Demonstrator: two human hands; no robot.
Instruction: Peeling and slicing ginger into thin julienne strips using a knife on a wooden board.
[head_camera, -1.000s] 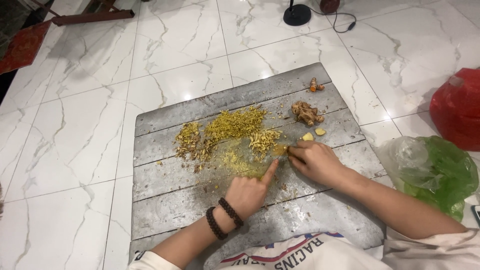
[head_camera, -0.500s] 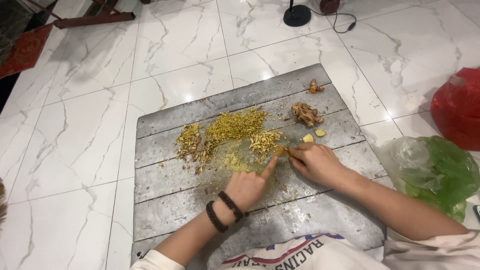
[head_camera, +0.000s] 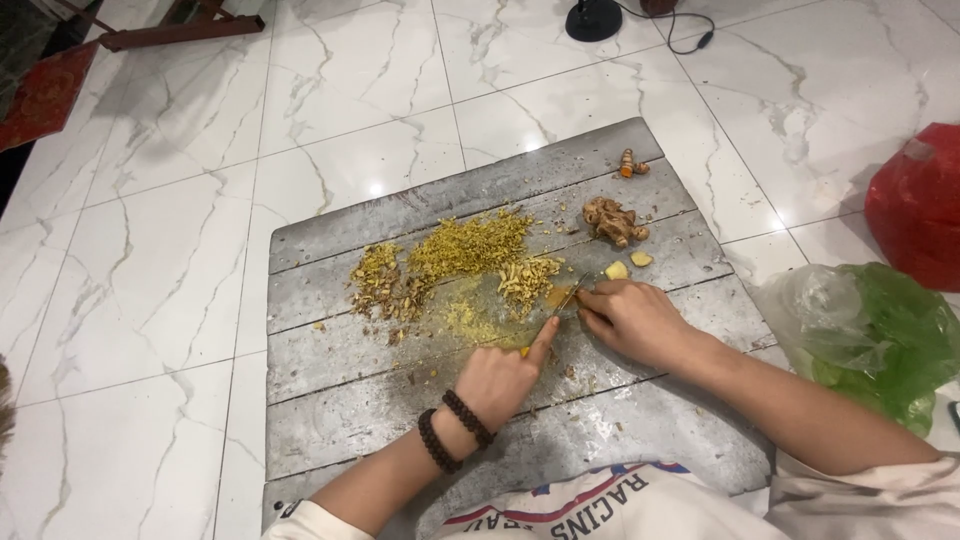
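A grey wooden board (head_camera: 400, 380) lies on the floor in the head view. Piles of chopped yellow root (head_camera: 465, 250) cover its middle. My right hand (head_camera: 630, 318) grips a small knife (head_camera: 567, 296), its blade down at an orange-yellow piece beside the chopped pile. My left hand (head_camera: 505, 378), with dark bead bracelets at the wrist, rests on the board with its forefinger stretched toward the blade. A whole knobby root (head_camera: 610, 220) and two peeled pieces (head_camera: 628, 266) lie just beyond my right hand.
A small root piece (head_camera: 630, 165) sits at the board's far edge. A green plastic bag (head_camera: 880, 335) and a red bag (head_camera: 920, 205) lie to the right on the white marble floor. A black round base with a cable (head_camera: 592, 18) stands at the top.
My left hand has slid slightly toward me and its forefinger now points at the blade. My right hand stays at the same spot with the knife.
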